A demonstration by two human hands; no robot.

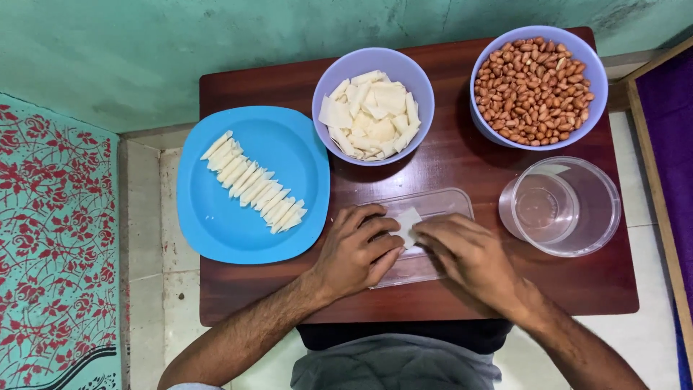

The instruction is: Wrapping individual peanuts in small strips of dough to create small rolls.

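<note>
Small white square paper-like wrapper point(408, 224) sits centre frame, on a flat clear plastic lid point(433, 206) lying on the dark red-brown wooden table point(462, 162). Both hands pinch it: left hand point(357, 249) w/ fingers curled narrow on its left edge, right hand point(469, 253) w/ fingers bent down over its right edge & lower side. Can't tell if anything is tucked inside; fingers hide most of it

Step in hand, judging by this: folding or rolling the single wrapper into shape on the lid. The next move calls for fingertips kept tight on the sheet so the fold doesn't spring back, plus light pressure since the piece looks thin

Left of frame: light blue square plastic plate point(216, 217) w/ a diagonal row of finished white folded pieces point(254, 184). Upper centre: lavender plastic bowl point(328, 79) heaped w/ flat white wrapper squares point(372, 112). Upper right: second lavender bowl point(599, 87) full of red-brown skinned peanuts point(534, 68). Right of the hands: clear round plastic tub point(603, 209), looks empty. Far left edge: teal cloth w/ red floral print point(50, 253)
</note>
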